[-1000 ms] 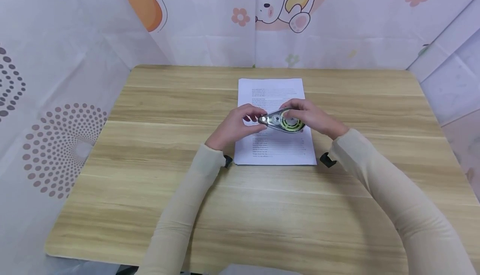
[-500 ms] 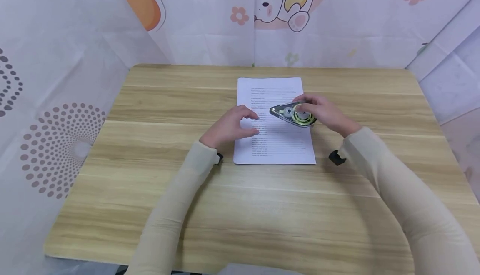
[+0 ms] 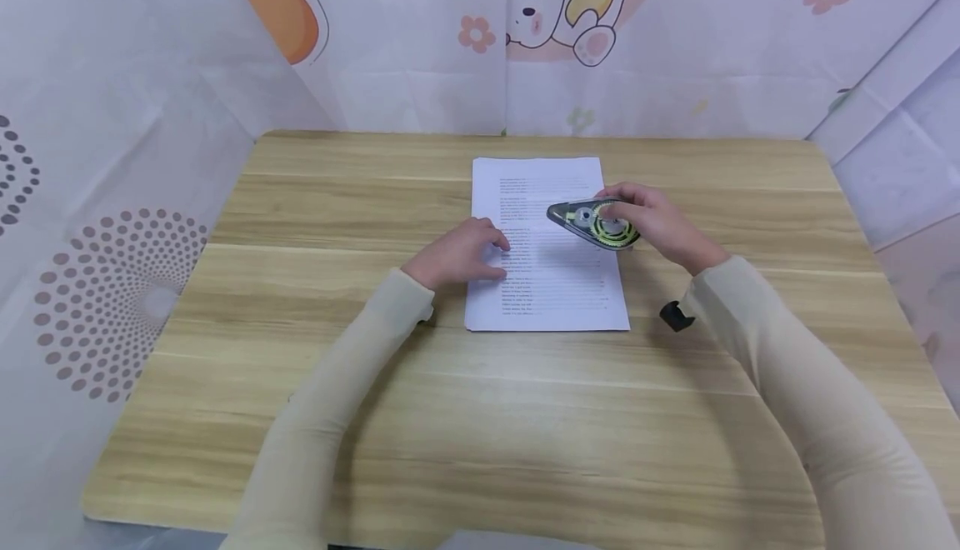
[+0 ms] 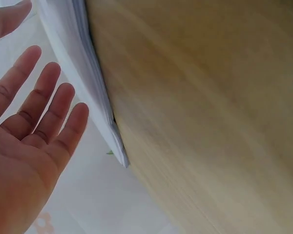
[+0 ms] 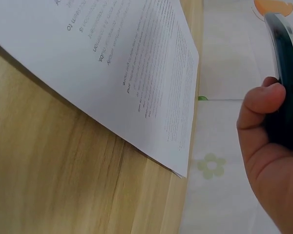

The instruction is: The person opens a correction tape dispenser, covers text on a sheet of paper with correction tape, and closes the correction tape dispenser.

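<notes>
A correction tape dispenser (image 3: 592,223), dark with a clear body and a yellow-green wheel, is held in my right hand (image 3: 660,221) over the right part of the paper. Its narrow tip points left. In the right wrist view, fingers curl around the dark edge of the correction tape (image 5: 285,83). My left hand (image 3: 461,252) is over the left edge of the paper stack, fingers loosely bent and holding nothing. The left wrist view shows that hand (image 4: 34,126) with its fingers spread beside the stack. The printed paper stack (image 3: 547,300) lies flat at the table's far middle.
A wood-grain table (image 3: 525,433) extends around the paper. Behind it hangs a white curtain (image 3: 405,100) with cartoon prints, and more patterned cloth (image 3: 112,158) covers the left side. A black wrist piece (image 3: 677,316) shows below the right cuff.
The left hand has let go of the correction tape's tip and drawn back left. My right hand has carried the correction tape right and slightly away from me.
</notes>
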Demonstrator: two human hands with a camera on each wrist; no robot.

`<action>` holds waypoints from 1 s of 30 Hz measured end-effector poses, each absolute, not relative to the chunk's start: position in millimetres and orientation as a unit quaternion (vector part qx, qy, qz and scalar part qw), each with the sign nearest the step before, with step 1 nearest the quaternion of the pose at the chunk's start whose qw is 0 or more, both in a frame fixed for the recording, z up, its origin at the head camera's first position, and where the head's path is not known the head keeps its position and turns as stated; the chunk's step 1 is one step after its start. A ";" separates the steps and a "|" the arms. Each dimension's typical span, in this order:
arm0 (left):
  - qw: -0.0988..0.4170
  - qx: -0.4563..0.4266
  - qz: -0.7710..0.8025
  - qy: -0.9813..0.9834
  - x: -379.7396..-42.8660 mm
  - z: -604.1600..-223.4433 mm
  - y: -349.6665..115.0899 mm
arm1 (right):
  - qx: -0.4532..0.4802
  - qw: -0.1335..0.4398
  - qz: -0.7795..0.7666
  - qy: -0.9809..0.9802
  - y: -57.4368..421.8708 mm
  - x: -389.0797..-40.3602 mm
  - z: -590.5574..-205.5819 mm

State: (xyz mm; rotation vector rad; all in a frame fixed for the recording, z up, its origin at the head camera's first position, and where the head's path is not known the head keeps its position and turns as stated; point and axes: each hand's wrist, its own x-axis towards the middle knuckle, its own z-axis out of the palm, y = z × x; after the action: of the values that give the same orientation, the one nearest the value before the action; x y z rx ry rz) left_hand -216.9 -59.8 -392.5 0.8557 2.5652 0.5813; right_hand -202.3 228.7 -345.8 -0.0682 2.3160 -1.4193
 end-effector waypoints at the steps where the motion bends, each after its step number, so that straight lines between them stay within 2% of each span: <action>1: 0.187 0.306 0.206 0.911 -216.9 -392.7 -59.7 | -0.024 0.211 -0.512 0.832 228.6 -202.4 -346.0; 19: 0.187 0.320 0.187 0.910 -218.9 -400.0 -60.4 | -0.021 0.192 -0.510 0.838 230.1 -203.2 -351.2; 30: 0.198 0.306 0.184 0.913 -217.0 -397.7 -58.5 | 0.016 0.168 -0.517 0.839 241.8 -204.4 -353.6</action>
State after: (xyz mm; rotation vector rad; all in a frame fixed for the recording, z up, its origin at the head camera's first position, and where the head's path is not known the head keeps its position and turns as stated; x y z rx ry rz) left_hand -217.0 -58.5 -397.7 0.8574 2.5544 0.5143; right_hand -204.4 241.8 -353.6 0.0464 2.3868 -1.4709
